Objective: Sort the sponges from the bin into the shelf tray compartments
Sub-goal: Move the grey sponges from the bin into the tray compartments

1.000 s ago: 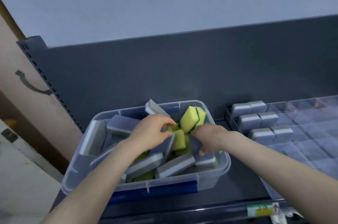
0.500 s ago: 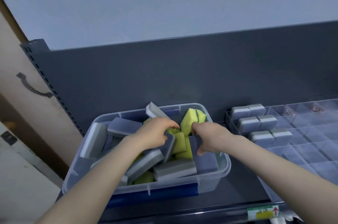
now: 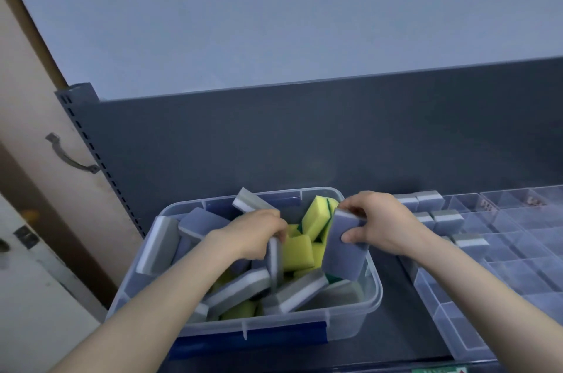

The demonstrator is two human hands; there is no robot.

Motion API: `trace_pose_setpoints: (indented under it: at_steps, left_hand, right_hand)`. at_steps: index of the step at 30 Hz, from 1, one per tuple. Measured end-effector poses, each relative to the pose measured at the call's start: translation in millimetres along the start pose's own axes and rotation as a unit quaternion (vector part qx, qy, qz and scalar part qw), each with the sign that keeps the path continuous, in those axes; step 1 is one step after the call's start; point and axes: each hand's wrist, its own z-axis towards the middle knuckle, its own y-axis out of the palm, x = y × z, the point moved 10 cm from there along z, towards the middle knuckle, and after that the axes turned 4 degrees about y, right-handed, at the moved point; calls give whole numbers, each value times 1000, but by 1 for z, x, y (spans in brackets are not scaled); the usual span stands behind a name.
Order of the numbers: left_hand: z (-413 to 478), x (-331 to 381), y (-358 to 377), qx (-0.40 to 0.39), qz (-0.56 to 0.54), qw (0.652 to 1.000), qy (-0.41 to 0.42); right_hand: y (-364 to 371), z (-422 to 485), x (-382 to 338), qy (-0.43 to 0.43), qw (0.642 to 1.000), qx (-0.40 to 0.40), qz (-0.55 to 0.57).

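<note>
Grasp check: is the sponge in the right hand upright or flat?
Upright, slightly tilted: right hand grips grey sponge on end over the bin.

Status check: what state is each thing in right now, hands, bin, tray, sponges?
Bin: open, no lid, holds a heap of loose sponges.
Left hand: grips a grey sponge on edge inside the bin.
Right hand: holds a second grey sponge, lifted at the bin's right side.
Tray: stored sponges sit in its back-left compartments.
</note>
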Motion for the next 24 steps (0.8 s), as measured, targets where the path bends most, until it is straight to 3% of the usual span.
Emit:
trace_pose_setpoints:
  at_steps: [8, 12, 15, 20, 24]
  left_hand:
    - [-26, -44, -75, 160, -121, 977, -69]
    - [-43, -60, -86, 258, -266, 925, -86]
    - [-47, -46, -68, 263, -373, 887, -72]
    - [-34, -9, -40, 235, -300, 922, -62]
    - [-30, 11, -43, 278, -311, 907, -58]
  right_hand:
    - [-18, -6, -4, -14, 998, 45, 50]
    - [-13, -7, 1, 1, 994, 69, 79]
    - [-13, -10, 4, 13, 987, 110, 120]
    - [-16, -21, -3, -2, 976, 155, 155]
    - [-19, -32, 4, 1, 971, 173, 165]
